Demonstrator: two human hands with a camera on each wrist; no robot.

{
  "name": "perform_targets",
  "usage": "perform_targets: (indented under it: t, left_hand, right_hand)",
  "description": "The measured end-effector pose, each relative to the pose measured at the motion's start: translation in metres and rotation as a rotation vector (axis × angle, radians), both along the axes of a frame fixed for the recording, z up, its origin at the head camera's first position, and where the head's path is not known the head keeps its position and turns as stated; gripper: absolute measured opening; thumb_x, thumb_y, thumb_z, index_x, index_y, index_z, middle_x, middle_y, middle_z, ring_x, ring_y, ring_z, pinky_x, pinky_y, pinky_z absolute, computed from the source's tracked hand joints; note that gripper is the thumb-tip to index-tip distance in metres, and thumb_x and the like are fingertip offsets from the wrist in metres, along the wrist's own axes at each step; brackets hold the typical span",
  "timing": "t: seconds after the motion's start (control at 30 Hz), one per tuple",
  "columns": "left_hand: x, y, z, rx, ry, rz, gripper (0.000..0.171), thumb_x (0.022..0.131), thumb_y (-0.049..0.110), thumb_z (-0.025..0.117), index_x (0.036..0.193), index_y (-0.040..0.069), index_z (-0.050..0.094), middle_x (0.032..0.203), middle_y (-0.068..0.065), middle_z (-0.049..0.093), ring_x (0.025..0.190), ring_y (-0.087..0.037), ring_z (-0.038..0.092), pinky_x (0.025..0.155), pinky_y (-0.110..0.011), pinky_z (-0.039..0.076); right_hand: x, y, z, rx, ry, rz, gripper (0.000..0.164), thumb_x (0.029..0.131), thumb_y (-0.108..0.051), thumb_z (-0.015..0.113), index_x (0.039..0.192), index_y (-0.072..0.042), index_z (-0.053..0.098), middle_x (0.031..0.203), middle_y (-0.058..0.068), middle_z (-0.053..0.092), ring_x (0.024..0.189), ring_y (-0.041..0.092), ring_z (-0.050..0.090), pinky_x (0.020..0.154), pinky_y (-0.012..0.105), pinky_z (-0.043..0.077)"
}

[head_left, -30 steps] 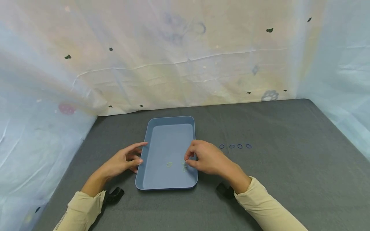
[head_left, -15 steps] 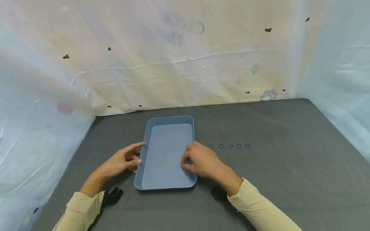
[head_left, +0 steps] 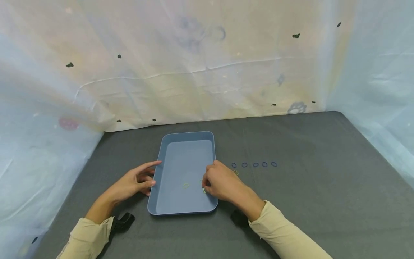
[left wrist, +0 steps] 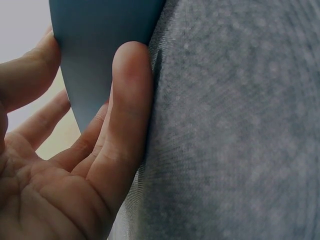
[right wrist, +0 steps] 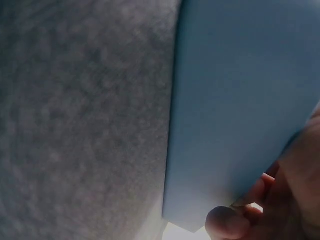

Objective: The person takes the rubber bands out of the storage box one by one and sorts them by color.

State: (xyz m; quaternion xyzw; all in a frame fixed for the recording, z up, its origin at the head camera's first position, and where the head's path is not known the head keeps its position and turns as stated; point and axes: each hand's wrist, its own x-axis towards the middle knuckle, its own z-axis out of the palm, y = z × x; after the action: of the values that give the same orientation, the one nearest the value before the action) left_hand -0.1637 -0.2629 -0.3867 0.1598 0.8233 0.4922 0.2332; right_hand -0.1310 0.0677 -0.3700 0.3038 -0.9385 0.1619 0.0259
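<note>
A blue rectangular tray (head_left: pixel 188 162) lies on the grey cloth. My left hand (head_left: pixel 134 183) rests at its left side, fingers loosely spread, fingertips touching the outer wall; the left wrist view shows them against the tray wall (left wrist: pixel 90 55). Over the tray's right rim reaches my right hand (head_left: pixel 221 181), thumb and fingertips pinching a thin yellow-green rubber band (head_left: pixel 205 191) low inside the tray. Another yellow-green band (head_left: pixel 185 186) lies to the left on the tray floor, and part of one (head_left: pixel 200 181) shows beside the fingers. In the right wrist view the tray's outer wall (right wrist: pixel 235 100) hides most of the fingertips.
Right of the tray, several dark blue bands (head_left: pixel 256 164) lie in a row on the cloth (head_left: pixel 310 187). A yellow-green band (head_left: pixel 236 172) lies below the row's left end, partly behind my right hand. A pale patterned curtain (head_left: pixel 194 72) closes off the back and sides.
My right hand has moved slightly left and down, its fingertips closing on the band. More of the blue row and the yellow-green band beneath it have come into sight. The left hand stays put.
</note>
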Motion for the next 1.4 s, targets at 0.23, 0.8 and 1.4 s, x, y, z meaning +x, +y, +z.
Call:
perform_targets:
  t: [0.23,0.8,1.4]
  left_hand:
    - [-0.001,0.002,0.001,-0.012,0.008,0.006,0.068,0.098,0.021,0.066,0.156,0.017,0.031,0.147,-0.032,0.034,0.102,-0.026,0.063,0.073,-0.038,0.061]
    - [0.001,0.002,0.001,-0.006,0.023,0.006,0.068,0.097,0.021,0.067,0.156,0.017,0.032,0.147,-0.032,0.034,0.103,-0.026,0.062,0.072,-0.038,0.061]
    - [0.003,0.001,0.003,-0.008,0.022,0.005,0.068,0.097,0.02,0.066,0.156,0.016,0.032,0.145,-0.032,0.035,0.099,-0.022,0.063,0.072,-0.038,0.061]
  right_hand:
    - [0.0,0.002,0.001,0.019,0.003,-0.006,0.01,0.08,-0.017,0.081,0.072,-0.023,0.077,0.074,-0.008,0.06,0.078,0.013,0.047,0.072,0.027,0.045]
    - [0.001,0.007,0.016,-0.103,-0.156,-0.034,0.009,0.082,-0.022,0.082,0.075,-0.021,0.076,0.08,-0.01,0.06,0.08,0.008,0.051,0.069,0.024,0.045]
    - [0.002,0.019,0.031,-0.151,-0.163,-0.082,0.005,0.083,-0.02,0.08,0.08,-0.024,0.078,0.086,-0.014,0.063,0.07,0.003,0.054,0.063,0.022,0.045]
